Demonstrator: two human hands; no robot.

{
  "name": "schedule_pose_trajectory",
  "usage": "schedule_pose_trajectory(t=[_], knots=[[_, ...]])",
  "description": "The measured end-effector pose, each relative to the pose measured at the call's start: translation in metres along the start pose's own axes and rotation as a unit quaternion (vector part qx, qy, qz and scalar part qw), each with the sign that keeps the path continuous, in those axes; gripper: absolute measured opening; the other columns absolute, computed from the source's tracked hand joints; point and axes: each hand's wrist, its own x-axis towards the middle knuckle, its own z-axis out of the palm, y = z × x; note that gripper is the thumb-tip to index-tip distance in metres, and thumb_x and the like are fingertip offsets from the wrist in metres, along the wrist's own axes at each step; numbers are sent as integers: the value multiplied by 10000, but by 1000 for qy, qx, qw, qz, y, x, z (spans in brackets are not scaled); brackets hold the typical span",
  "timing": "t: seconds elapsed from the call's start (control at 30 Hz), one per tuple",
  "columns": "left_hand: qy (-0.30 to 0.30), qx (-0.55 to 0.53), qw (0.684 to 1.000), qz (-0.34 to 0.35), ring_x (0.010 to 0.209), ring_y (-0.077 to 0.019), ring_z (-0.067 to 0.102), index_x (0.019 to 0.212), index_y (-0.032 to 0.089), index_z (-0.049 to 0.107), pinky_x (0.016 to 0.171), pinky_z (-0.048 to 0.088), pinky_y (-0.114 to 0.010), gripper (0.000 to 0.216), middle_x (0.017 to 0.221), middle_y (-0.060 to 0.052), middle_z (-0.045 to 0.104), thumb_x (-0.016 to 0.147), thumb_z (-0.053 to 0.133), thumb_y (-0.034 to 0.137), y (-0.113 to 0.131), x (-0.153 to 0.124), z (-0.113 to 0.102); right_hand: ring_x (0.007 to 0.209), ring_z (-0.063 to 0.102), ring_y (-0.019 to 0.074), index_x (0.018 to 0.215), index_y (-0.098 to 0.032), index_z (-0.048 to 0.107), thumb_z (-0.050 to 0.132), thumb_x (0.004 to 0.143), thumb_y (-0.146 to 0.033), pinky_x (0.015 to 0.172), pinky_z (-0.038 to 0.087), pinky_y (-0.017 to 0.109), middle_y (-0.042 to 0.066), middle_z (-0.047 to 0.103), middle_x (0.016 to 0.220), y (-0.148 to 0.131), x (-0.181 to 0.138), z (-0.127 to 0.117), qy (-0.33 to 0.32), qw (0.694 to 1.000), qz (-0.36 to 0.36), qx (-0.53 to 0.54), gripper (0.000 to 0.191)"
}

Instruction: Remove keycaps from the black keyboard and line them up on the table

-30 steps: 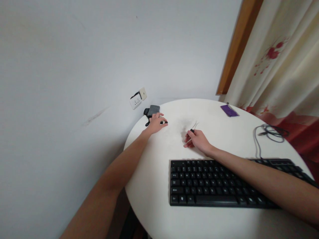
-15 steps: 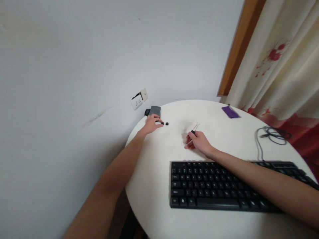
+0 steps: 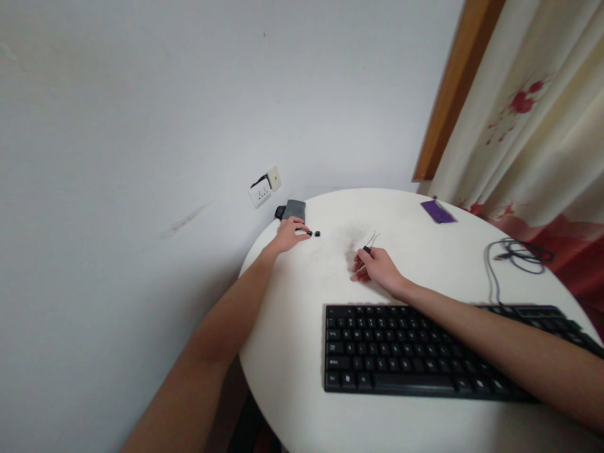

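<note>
My left hand (image 3: 289, 234) rests on the far left of the round white table (image 3: 302, 352), its fingers pinched on a small black piece at their tips. A second small black piece (image 3: 318, 234) lies loose on the table just right of those fingers. My right hand (image 3: 376, 267) lies near the table's middle, curled round a thin wire tool (image 3: 369, 244) with a black grip, whose two wire prongs stick out past the fingers. A black keyboard (image 3: 425, 349) sits in front of me, under my right forearm.
A grey pouch (image 3: 293, 209) lies at the table's far left edge beside a wall socket (image 3: 263, 188). A purple card (image 3: 438, 211) lies at the far right. The keyboard's black cable (image 3: 516, 254) coils at the right, near a flowered curtain (image 3: 538, 126).
My left hand has drawn back slightly to the left, and one small black piece now lies loose beside its fingertips. My right hand has hardly moved.
</note>
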Motion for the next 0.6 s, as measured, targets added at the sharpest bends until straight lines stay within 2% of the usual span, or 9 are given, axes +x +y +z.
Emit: schedule_pose_trajectory(t=[0.4,0.5,0.6], knots=[[-2,3,1000,-11,1145,-257,496,938,295,767,1037,348,-423,218,1223,-29,585,746,744,397,4,-3,-3,462,661,140,806,-143,533,398,987,-227,383,433,190,50,651,637,-3,-2,1,-1,1000,-3,-2,242],[28,-2,1000,-8,1138,-249,506,968,273,758,1033,354,-415,224,1202,-39,609,791,698,397,9,-2,-8,461,662,140,805,-140,529,391,989,-215,383,429,185,46,645,636,-4,-3,2,-3,1000,-1,-3,242],[74,-29,997,12,1097,-226,544,979,223,742,1028,367,-398,233,1123,-58,660,890,564,345,22,-2,-15,463,663,142,813,-140,530,399,991,-223,382,426,186,49,649,638,-3,-3,2,-3,1000,0,3,236]])
